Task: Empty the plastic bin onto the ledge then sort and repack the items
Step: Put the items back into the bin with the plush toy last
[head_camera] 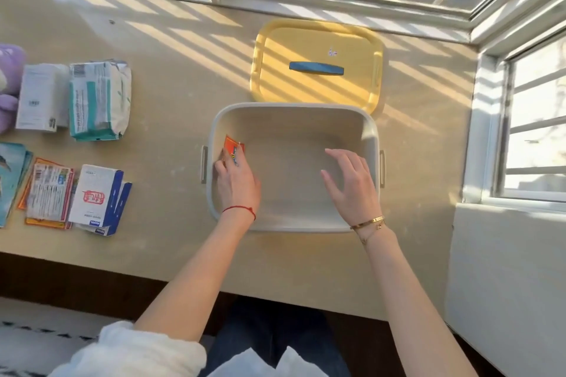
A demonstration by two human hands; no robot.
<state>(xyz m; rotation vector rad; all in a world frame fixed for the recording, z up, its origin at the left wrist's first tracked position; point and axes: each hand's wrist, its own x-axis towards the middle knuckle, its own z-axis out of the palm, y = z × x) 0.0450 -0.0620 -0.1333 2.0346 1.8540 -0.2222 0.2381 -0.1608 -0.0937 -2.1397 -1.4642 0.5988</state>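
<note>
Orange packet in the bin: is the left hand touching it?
Touching. The head view shows the left hand's fingers lying over the orange packet against the bin's left wall.

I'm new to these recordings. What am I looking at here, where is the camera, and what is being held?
There is no machine: a person works with two bare hands, and the single camera sits on their head, looking down over a sunlit window ledge. In the middle stands a pale plastic bin, open; its yellow lid lies just behind it. The left hand is inside the bin, holding a small orange packet against the left wall. The right hand hovers open over the bin, holding nothing. Apart from the packet, the bin looks empty. To the left on the ledge lie the sorted things: a tissue pack, a white box, a blue-and-white box, some flat packets and a purple soft toy.
</note>
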